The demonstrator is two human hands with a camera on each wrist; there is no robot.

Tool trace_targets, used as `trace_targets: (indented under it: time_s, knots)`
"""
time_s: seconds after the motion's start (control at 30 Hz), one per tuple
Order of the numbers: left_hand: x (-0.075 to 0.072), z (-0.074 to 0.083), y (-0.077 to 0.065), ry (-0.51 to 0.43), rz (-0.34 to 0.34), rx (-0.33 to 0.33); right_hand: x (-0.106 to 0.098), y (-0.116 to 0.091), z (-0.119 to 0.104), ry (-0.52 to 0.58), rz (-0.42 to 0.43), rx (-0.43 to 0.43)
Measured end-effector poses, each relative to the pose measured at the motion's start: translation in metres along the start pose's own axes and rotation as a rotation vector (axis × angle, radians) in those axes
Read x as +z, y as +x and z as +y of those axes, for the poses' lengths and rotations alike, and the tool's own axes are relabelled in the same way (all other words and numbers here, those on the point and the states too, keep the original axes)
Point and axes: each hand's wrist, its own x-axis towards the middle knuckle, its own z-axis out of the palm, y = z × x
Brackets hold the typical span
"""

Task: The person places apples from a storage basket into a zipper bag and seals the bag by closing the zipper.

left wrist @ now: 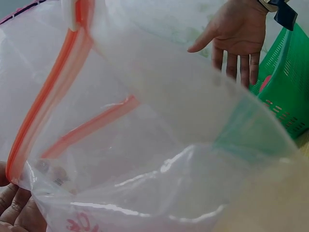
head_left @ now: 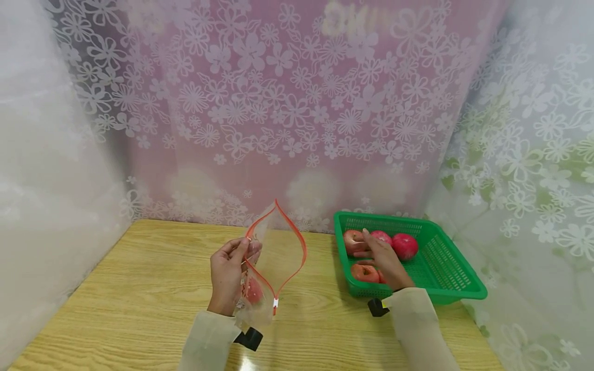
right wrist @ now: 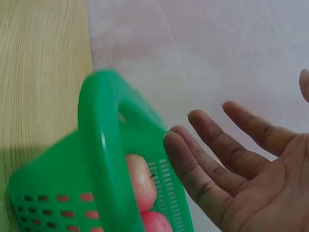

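Note:
My left hand [head_left: 227, 275] pinches the edge of a clear zip bag [left wrist: 159, 179], whose orange-red zipper rim [head_left: 302, 247] gapes wide with a white slider [head_left: 276, 303] at its near end. Inside the bag shows a red, apple-like fruit [head_left: 252, 290]. My right hand [head_left: 386, 259] hovers over the left part of a green plastic basket [head_left: 464, 281], fingers extended and nothing held. Beneath it lie red apples [head_left: 405, 246] and paler apples [right wrist: 141, 181]. In the right wrist view the spread fingers [right wrist: 212, 191] stand beside the basket's rim; part of the fruit is hidden by the hand.
Bag and basket are over a wood-grain table [head_left: 153, 278], the basket at the right. A pink flowered curtain [head_left: 278, 129] hangs behind the table, with pale sheeting [head_left: 533, 180] along the right side and more at the left.

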Motion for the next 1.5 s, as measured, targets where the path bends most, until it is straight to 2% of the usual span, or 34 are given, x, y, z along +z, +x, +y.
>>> trace_targets:
  time_s: [0.23,0.5,0.83,1.07,1.5]
  knots:
    - [0.001,0.0,0.0,-0.007,0.003,-0.004,-0.016,0.002,0.008,-0.066,0.021,0.008]
    - [0.001,0.0,-0.001,0.005,0.002,0.0,-0.032,0.004,0.02,-0.098,0.068,0.074]
    - [0.001,0.0,-0.001,0.009,-0.012,0.005,-0.05,0.003,0.028,-0.068,0.058,0.127]
    - [0.002,-0.001,0.0,0.003,-0.009,-0.007,-0.06,0.004,0.03,-0.154,0.07,0.17]
    - [0.0,-0.001,0.001,0.012,-0.02,-0.002,-0.075,0.01,0.043,-0.238,0.055,0.225]
